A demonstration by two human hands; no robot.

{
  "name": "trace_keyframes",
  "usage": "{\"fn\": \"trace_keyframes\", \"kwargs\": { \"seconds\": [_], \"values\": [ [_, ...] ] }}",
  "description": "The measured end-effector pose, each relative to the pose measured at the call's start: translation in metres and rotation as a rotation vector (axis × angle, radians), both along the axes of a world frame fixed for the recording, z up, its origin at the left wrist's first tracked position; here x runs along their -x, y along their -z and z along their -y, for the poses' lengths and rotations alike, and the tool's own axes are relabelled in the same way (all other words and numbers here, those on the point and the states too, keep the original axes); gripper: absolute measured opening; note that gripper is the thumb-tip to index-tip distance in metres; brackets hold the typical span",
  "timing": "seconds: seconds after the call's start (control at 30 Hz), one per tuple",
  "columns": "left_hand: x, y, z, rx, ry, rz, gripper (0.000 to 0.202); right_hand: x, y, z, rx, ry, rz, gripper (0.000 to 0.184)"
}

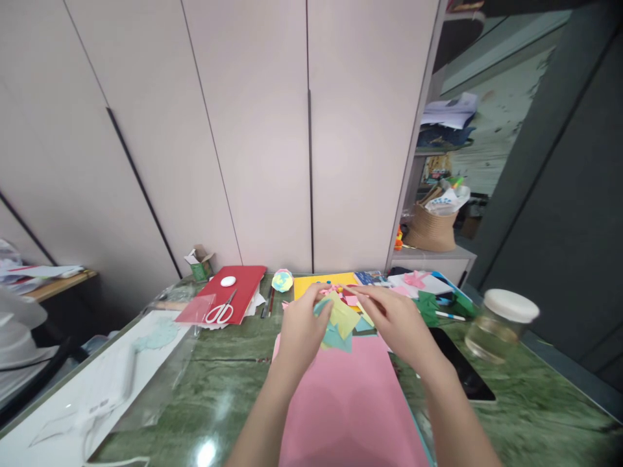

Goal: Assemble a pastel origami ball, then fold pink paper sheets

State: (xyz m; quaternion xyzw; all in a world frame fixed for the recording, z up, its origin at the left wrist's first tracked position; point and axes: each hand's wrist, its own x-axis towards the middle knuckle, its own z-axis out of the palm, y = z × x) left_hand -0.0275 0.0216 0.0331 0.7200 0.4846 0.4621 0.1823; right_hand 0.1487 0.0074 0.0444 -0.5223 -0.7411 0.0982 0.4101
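Observation:
My left hand (302, 324) is closed, its thumb and fingers gripping a pale yellow paper square (343, 316) and teal paper (335, 338) behind and below it. The papers hang tilted above a large pink sheet (348, 402). My right hand (396, 318) hovers just right of them, fingers drawn together and pointing left; whether a small thing sits in its fingertips I cannot make out. Behind the hands lie small pink and coloured scraps (351, 300) on a yellow sheet (304, 285).
On the left are a red folder (248, 295), white-handled scissors (220, 314) and a white sheet (146, 363). A round paper piece (282, 281) stands at the back. To the right are a black tablet (460, 366), a lidded jar (496, 331) and green crumpled paper (428, 307).

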Motion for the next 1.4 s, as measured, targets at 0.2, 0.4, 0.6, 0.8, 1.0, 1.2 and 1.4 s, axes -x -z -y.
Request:
{"fn": "trace_keyframes", "kwargs": {
  "seconds": [0.2,0.4,0.6,0.8,1.0,1.2,1.4],
  "values": [
    [-0.004,0.004,0.001,-0.054,0.001,-0.184,0.033,-0.001,0.001,0.004,0.014,0.071,0.202,0.031],
    [-0.005,0.006,0.002,-0.108,0.021,-0.237,0.029,-0.001,0.000,0.005,0.031,0.087,0.205,0.029],
    [-0.006,0.004,0.004,-0.123,0.023,-0.223,0.024,-0.002,0.000,0.008,0.035,0.096,0.206,0.028],
    [-0.005,0.004,0.002,-0.156,0.056,-0.168,0.015,-0.002,-0.001,0.009,0.041,0.109,0.232,0.028],
    [0.000,0.008,-0.002,-0.194,0.079,-0.147,0.011,-0.004,-0.004,0.012,0.058,0.115,0.294,0.020],
    [0.004,0.008,-0.004,-0.221,0.127,-0.206,0.010,-0.010,-0.006,0.016,0.052,0.096,0.293,0.015],
    [0.002,0.007,-0.003,-0.211,0.129,-0.207,0.010,-0.012,-0.006,0.016,-0.017,0.089,0.340,0.017]
  ]
}}
